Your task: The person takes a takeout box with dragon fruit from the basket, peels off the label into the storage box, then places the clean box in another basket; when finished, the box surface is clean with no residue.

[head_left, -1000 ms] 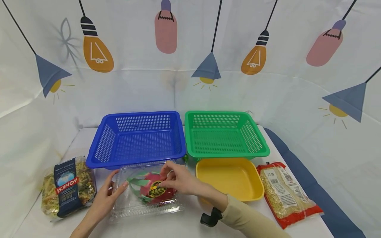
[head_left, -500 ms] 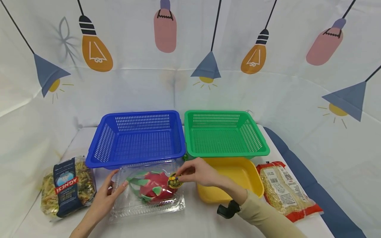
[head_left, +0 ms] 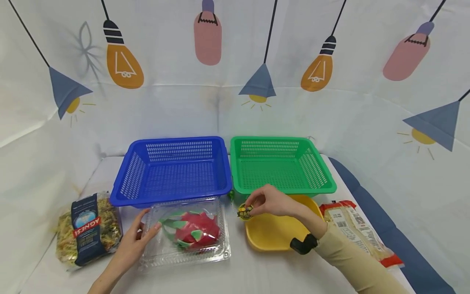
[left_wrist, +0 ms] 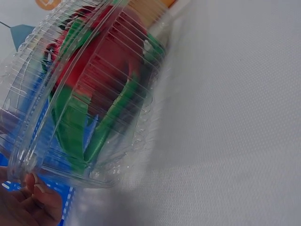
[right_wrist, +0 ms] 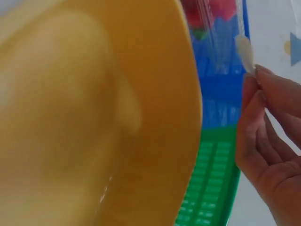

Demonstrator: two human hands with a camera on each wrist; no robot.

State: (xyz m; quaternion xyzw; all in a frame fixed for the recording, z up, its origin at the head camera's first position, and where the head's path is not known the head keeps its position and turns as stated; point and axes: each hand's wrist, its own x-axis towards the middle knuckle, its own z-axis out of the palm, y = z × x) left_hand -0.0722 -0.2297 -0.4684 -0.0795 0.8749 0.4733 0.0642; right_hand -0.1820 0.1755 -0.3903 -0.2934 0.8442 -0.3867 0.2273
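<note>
A clear plastic clamshell box (head_left: 225,241) stands on the table in front of the blue basket, a red and green dragon fruit (head_left: 198,230) inside it. My left hand (head_left: 134,241) grips the box's left side, thumb over the edge; the left wrist view shows its fingertips (left_wrist: 40,183) at the box corner. Between thumb and fingers, my right hand (head_left: 273,201) pinches a round black and gold sticker (head_left: 245,211), held above the near-left rim of the yellow tub (head_left: 271,239). In the right wrist view the sticker (right_wrist: 245,52) is seen by its pale back.
Behind the box is a blue basket (head_left: 180,179), with a green basket (head_left: 271,171) to its right. A pasta bag (head_left: 88,230) lies at the left, a red-edged bag of grain (head_left: 360,228) at the right, partly behind my sleeve. A small green object (head_left: 231,195) sits between the baskets.
The sticker has come off the lid over the dragon fruit and moved right with my right hand, toward the yellow tub. My left hand stays on the box.
</note>
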